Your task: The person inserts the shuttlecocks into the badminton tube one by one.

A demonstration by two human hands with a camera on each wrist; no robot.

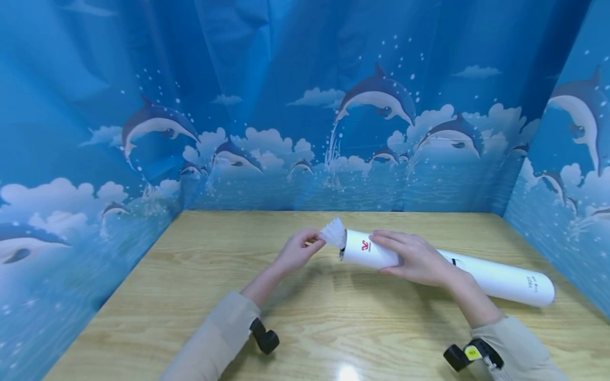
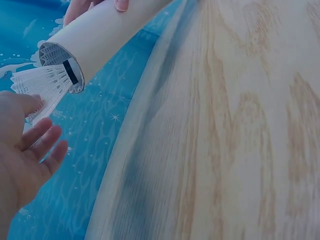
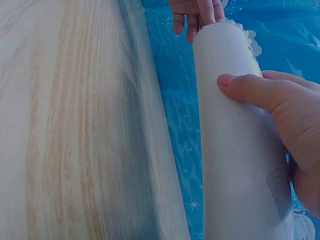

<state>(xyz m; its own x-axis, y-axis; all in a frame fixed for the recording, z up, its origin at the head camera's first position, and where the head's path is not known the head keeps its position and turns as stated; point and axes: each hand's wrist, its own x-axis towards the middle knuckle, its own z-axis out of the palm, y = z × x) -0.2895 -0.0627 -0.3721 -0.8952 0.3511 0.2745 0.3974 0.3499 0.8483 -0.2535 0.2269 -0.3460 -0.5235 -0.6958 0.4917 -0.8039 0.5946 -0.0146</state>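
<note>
Head view: wooden table (image 1: pixel 200 296), blue dolphin-print backdrop (image 1: pixel 267 106) on three sides; one white tube (image 1: pixel 495 278) lying over the tabletop, one shuttlecock (image 1: pixel 333 233) sticking out of its open end; left hand (image 1: pixel 297 250) fingertips pinch the feathers; right hand (image 1: pixel 416 259) fingers curl round the tube near the mouth.

The shuttlecock (image 1: pixel 333 232) base sits hidden inside the tube (image 1: pixel 495 276) (lettering unreadable).
</note>
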